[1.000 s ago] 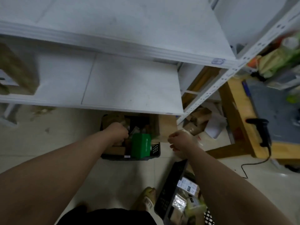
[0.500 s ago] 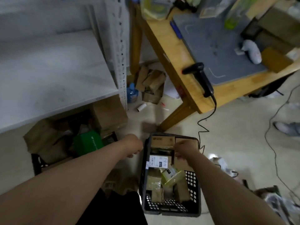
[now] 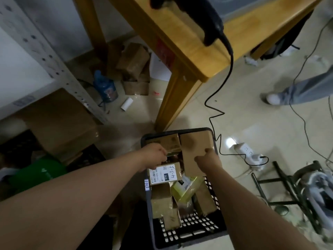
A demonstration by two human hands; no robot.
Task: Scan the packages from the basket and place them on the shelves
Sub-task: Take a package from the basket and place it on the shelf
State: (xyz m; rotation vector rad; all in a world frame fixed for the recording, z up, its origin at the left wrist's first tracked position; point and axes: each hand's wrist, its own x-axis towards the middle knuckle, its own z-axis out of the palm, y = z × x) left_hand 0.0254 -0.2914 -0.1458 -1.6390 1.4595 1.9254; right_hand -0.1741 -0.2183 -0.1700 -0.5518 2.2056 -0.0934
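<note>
Left grip (image 3: 155, 156) is moved over black perforated plastic basket (image 3: 189, 238) | its hold cannot be told | large brown cardboard box (image 3: 195, 145) is held by right grip (image 3: 207, 160)

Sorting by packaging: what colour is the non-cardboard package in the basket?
The package is yellow-green; head view.

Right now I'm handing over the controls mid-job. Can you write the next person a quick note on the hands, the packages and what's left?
Left hand: fingers curled down at the near edge of the small brown box; the grip itself is hidden.
Right hand: pinches the large brown box, thumb on top.
Both boxes sit in the black basket on the floor, beside the labelled box and others.
Scanner: lies on the wooden table, untouched.
Done: neither box is out of the basket.
Left: lift, scan and shelve each package.
</note>
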